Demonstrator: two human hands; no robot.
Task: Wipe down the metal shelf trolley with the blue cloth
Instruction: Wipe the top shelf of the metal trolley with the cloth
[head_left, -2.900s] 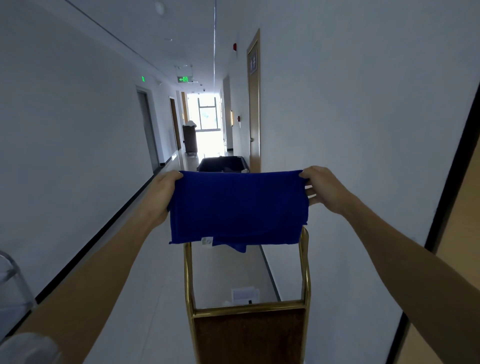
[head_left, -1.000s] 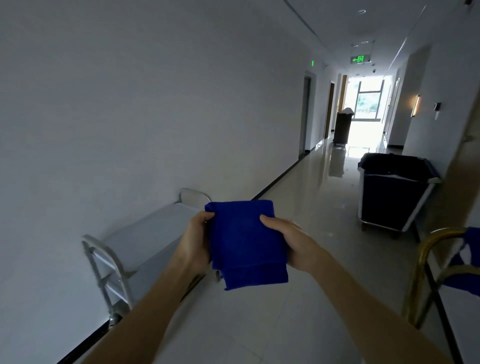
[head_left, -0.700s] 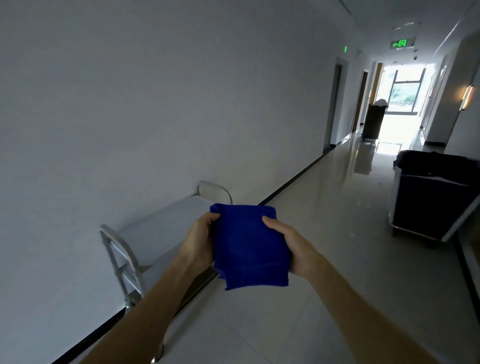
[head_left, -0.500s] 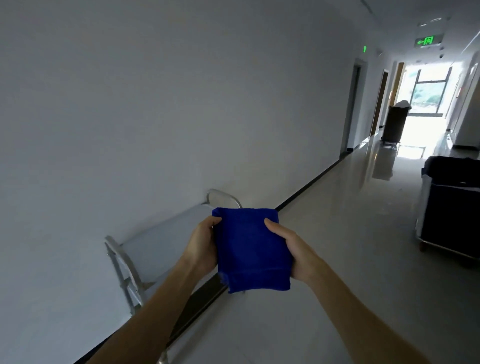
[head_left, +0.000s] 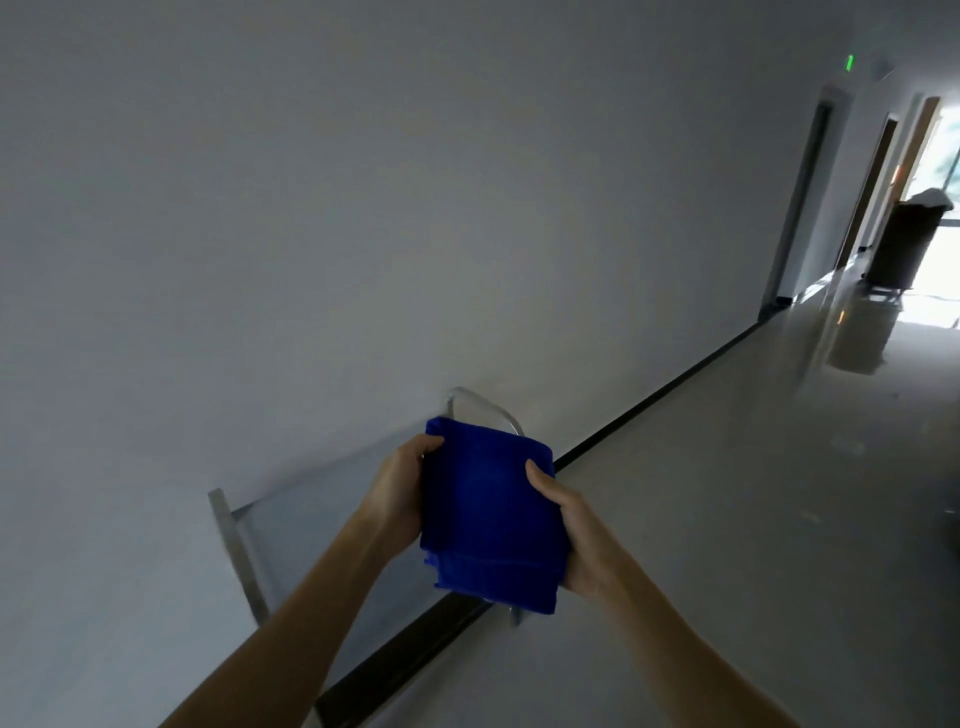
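Observation:
I hold the folded blue cloth (head_left: 491, 512) in front of me with both hands. My left hand (head_left: 397, 491) grips its left edge and my right hand (head_left: 571, 535) grips its right edge, thumb on top. Behind and below the cloth stands the metal shelf trolley (head_left: 311, 519), pushed against the left wall. Its flat top shelf, near upright and far curved handle show; my arms and the cloth hide part of it.
A grey wall (head_left: 363, 234) runs along the left with a dark skirting strip (head_left: 649, 400). The glossy corridor floor (head_left: 753, 493) stretches right and ahead. A dark bin cart (head_left: 906, 244) stands far down the corridor by a bright window.
The view has swung left and tilted, so the dark laundry cart left the frame. The trolley now sits closer under my hands. The cloth was spread wide earlier and is now folded small.

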